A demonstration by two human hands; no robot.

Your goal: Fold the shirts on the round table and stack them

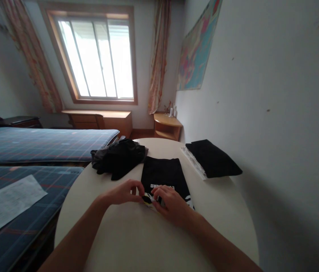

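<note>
Head view: on the round table (119,238), the left hand (124,192) pinches the near left corner of the black cloth (162,170); the right hand (173,202) curls at its near edge, grip unclear. Uneven pulling could crease or skew it.

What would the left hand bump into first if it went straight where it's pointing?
Probably the right hand, just past the bit of black cloth that the left hand seems to be touching. Depth is hard to judge, though, so it might slip by.
</note>
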